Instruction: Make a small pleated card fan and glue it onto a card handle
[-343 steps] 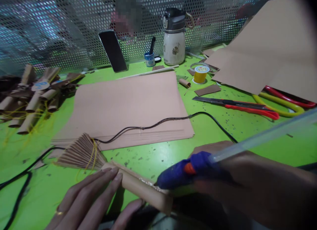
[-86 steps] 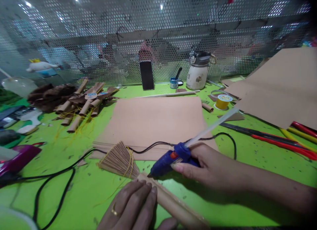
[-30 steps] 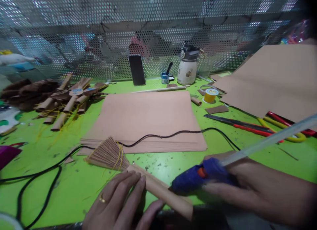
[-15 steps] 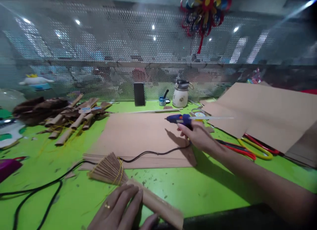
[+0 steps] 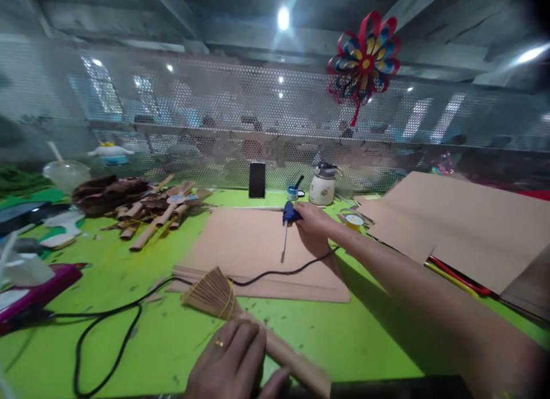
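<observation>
My left hand (image 5: 234, 359), with a ring on one finger, is closed over the handle of a small brown cardboard broom (image 5: 215, 293) near the front edge. The broom's pleated, fanned head points to the upper left and has yellow string round it. Farther off, my right hand (image 5: 313, 218) grips a blue glue gun (image 5: 289, 213) above a stack of cardboard sheets (image 5: 249, 238). A translucent glue stick (image 5: 284, 241) juts from the gun toward me. The gun's black cord (image 5: 275, 273) runs across the sheets and behind the broom's head.
Several small cardboard brooms (image 5: 158, 212) lie at the left beside crumpled brown material (image 5: 109, 192). A large folded cardboard sheet (image 5: 472, 227) covers the right side. Along the back stand a phone (image 5: 256, 180), a blue jar (image 5: 293, 193) and a white bottle (image 5: 322, 187). A purple box (image 5: 47, 293) sits at left.
The glue gun has turned: its stick pointed right before and points toward me now. My right hand has shifted slightly left. The head view has tilted up; my left hand stays on the broom.
</observation>
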The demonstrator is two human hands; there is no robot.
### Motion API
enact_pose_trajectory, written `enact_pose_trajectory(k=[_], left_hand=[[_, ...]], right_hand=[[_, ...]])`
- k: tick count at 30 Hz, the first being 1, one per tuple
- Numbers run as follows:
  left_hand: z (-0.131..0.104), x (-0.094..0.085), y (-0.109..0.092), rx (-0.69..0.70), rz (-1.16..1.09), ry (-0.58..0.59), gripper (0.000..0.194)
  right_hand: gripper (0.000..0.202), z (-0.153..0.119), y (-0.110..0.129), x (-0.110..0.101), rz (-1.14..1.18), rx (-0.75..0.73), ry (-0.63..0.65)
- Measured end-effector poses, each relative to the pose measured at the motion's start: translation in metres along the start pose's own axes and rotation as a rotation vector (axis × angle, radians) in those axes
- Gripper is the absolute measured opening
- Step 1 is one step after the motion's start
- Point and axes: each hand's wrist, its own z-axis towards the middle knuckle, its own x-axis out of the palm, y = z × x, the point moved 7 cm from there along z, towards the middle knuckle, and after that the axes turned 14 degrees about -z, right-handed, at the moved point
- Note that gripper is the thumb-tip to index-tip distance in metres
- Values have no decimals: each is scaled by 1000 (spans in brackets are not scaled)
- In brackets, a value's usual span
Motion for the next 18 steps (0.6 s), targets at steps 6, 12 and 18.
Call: enact_pose_trajectory(k=[6, 12, 18], left_hand=[[19, -5, -9, -136, -123, 6, 17], [23, -4, -9, -140, -138, 56, 11], [24, -4, -8, -127, -147, 88, 8]], right_hand=[[29, -36, 8, -22, 30, 29, -58], [10, -141, 77, -74, 241, -133, -113], [20, -241, 143, -96, 310, -293, -173]])
